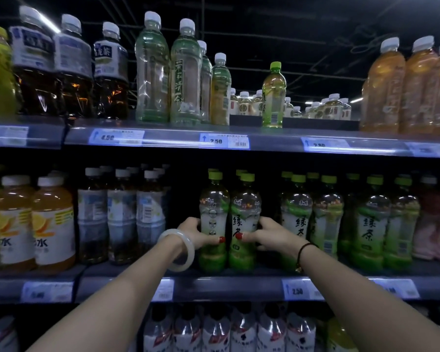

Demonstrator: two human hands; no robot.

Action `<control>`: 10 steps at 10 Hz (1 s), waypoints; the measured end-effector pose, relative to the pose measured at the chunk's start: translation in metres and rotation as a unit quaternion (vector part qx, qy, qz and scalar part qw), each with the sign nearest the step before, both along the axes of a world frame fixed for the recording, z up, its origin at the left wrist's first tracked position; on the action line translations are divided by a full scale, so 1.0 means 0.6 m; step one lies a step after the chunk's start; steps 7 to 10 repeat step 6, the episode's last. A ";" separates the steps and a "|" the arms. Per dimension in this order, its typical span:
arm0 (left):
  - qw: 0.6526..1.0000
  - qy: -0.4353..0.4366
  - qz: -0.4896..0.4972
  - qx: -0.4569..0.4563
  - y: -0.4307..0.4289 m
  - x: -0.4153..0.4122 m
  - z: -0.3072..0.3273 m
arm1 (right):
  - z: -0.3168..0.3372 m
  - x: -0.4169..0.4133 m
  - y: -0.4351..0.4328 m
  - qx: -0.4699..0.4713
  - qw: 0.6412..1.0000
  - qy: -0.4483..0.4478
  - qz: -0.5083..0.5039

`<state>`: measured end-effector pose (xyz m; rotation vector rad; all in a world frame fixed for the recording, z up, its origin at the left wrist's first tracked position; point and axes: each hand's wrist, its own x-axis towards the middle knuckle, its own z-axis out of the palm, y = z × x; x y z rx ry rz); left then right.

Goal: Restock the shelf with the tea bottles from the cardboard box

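Two green tea bottles with green caps stand side by side on the middle shelf. My left hand grips the left bottle at its label, and my right hand grips the right bottle the same way. Both bottles are upright and seem to rest on the shelf board. More green caps show behind them. A gap separates this pair from further green tea bottles on the right. The cardboard box is out of view.
Dark tea bottles stand left of the pair, orange drink bottles further left. The upper shelf carries assorted tea bottles and price tags. Below, a lower shelf holds white-labelled bottles. Pink-labelled bottles stand far right.
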<state>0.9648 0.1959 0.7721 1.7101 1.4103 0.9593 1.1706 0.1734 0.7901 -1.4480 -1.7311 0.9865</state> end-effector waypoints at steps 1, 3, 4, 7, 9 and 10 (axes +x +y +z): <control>1.000 -0.004 -0.008 -0.007 0.003 0.000 0.002 | 0.004 0.006 0.003 -0.007 1.000 -0.016 -0.001; 0.999 -0.045 0.011 -0.024 0.007 -0.001 -0.018 | -0.014 0.004 0.006 -0.008 1.000 0.020 -0.009; 0.996 -0.069 0.010 -0.049 -0.005 -0.002 -0.028 | -0.018 0.004 -0.007 0.003 1.000 0.001 -0.012; 0.971 0.227 0.061 -0.033 -0.049 0.004 -0.014 | -0.002 0.037 -0.048 0.038 0.976 -0.214 0.006; 0.971 0.227 0.061 -0.033 -0.049 0.004 -0.014 | -0.002 0.037 -0.048 0.038 0.976 -0.214 0.006; 0.971 0.227 0.061 -0.033 -0.049 0.004 -0.014 | -0.002 0.037 -0.048 0.038 0.976 -0.214 0.006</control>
